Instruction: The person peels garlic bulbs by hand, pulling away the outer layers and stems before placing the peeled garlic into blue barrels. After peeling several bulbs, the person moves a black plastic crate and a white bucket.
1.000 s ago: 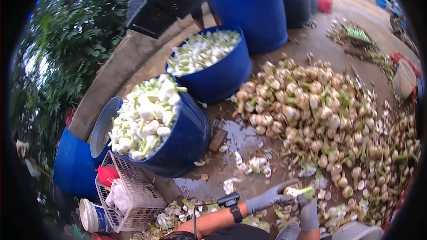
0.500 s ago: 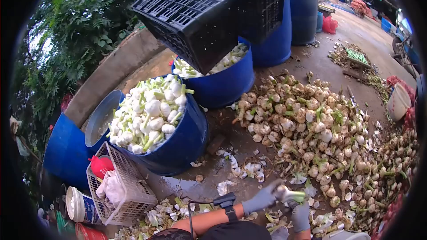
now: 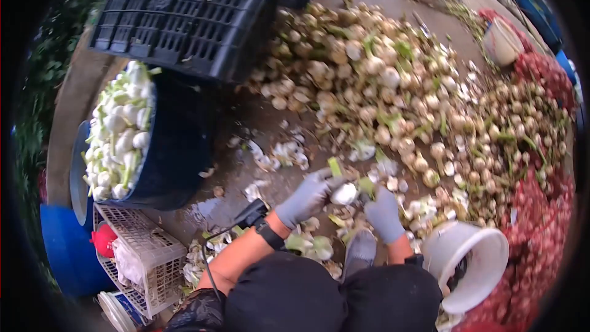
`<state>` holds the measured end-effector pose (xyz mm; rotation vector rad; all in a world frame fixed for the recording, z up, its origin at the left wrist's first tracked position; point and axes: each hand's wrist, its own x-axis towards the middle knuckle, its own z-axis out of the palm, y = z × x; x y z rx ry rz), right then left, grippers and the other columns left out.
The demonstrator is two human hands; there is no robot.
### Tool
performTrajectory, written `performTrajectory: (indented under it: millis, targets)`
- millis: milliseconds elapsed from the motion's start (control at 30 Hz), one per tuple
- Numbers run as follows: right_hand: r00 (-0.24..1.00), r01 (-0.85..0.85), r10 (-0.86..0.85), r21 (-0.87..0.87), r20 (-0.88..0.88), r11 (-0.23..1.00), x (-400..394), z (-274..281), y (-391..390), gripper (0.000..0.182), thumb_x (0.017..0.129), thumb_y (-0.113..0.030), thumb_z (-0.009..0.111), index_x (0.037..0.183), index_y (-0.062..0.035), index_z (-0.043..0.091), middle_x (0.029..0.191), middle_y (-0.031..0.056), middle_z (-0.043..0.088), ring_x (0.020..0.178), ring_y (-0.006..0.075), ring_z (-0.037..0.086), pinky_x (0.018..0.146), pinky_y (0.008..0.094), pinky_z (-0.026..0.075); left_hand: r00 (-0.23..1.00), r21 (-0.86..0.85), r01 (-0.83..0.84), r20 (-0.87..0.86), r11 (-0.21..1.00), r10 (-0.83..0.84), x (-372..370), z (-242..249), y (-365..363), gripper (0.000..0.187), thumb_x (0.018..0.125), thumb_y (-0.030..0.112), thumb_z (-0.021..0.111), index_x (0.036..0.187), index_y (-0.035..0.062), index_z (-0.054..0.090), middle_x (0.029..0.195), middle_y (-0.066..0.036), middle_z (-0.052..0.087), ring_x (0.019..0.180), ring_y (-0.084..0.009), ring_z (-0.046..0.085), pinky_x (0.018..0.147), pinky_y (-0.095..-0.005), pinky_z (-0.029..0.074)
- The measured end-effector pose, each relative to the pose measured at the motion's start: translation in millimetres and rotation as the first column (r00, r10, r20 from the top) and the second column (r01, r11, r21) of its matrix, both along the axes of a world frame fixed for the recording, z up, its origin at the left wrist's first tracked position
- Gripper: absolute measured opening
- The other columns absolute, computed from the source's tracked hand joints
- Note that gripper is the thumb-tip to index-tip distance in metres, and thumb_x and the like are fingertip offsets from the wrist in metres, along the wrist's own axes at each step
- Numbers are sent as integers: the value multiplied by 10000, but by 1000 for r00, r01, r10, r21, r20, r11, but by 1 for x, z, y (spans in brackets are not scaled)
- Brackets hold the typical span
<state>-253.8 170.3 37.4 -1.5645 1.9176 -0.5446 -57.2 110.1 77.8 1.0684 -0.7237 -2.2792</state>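
My left hand, in a grey glove, is closed around a white garlic bulb at its fingertips. Opposite it, my right hand, also gloved, has its fingers closed at the bulb's green stem. The fingers partly hide whether it also grips something small. Just above the left fingers a short green stalk sticks up. Loose peelings lie on the ground below the hands, beside my shoe.
A big heap of unpeeled garlic spreads ahead and right. At left stands a blue barrel of peeled garlic, with a black crate above it. A white bucket, red mesh sacks and a pale plastic basket are close by.
My view has tilted down and turned right. The black crate, held by another person's hand, now hangs lower, in front of the barrels. My hands remain together at the garlic bulb.
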Motion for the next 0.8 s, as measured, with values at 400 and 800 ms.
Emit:
performTrajectory:
  millis: [400, 800]
  targets:
    - [821, 48, 247, 494, -515, 868, -76, -19, 70, 224, 799, -230, 641, 994, -144, 711, 884, 180, 700, 855, 388, 678, 748, 469, 534, 738, 190, -505, -411, 842, 536, 57, -75, 9, 316, 1026, 238, 483, 1236, 8, 533, 1190, -124, 597, 1126, -258, 583, 957, -412, 516]
    - [893, 81, 90, 355, -440, 932, -90, 35, 83, 414, 856, -141, 589, 1261, -222, 618, 973, 182, 695, 948, 353, 666, 840, 448, 503, 748, 208, -578, -252, 789, 615, 118, -37, 38, 318, 1018, 215, 480, 1243, -1, 539, 1176, -158, 616, 1106, -298, 614, 961, -466, 536]
